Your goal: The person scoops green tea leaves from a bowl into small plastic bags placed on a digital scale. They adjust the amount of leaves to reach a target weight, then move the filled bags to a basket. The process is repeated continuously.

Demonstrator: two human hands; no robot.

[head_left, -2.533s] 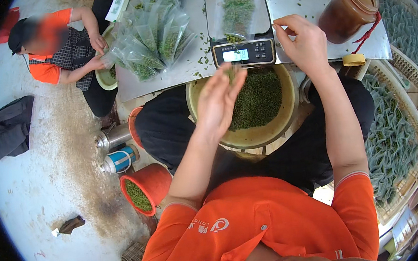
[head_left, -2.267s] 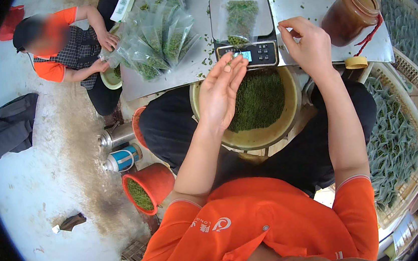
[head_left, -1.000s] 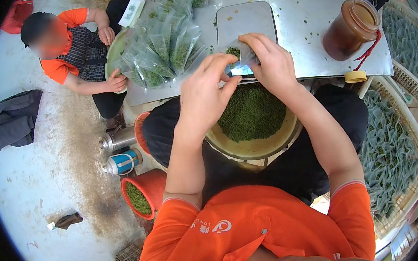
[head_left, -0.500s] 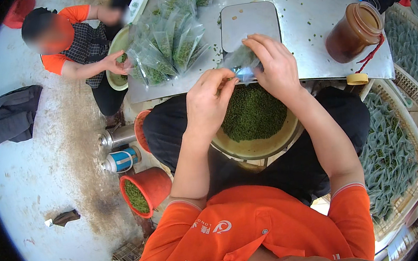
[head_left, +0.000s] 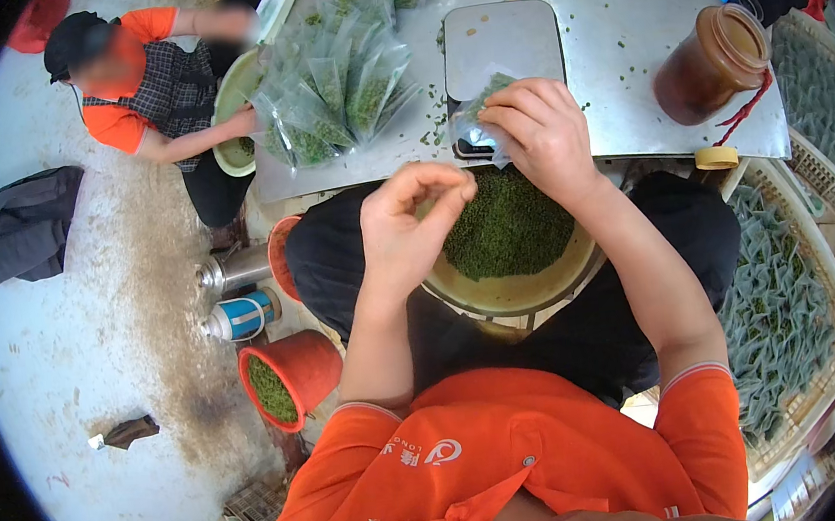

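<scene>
Green dried leaves fill the small orange plastic bucket [head_left: 284, 384] on the floor, and more fill the wide yellow-green basin [head_left: 514, 271] on the lap. Above its near rim the left hand [head_left: 404, 227] hovers, thumb and fingertips pinched together on what looks like a few leaves. The right hand [head_left: 546, 133] clamps the small clear plastic pouch [head_left: 478, 122] at the table [head_left: 617, 30] edge; better to hold its mouth wide over the basin. Right, a brown lidded jar [head_left: 712, 63] of dark contents.

Clear leaf-filled pouches [head_left: 346, 92] on table [head_left: 616, 20]
</scene>
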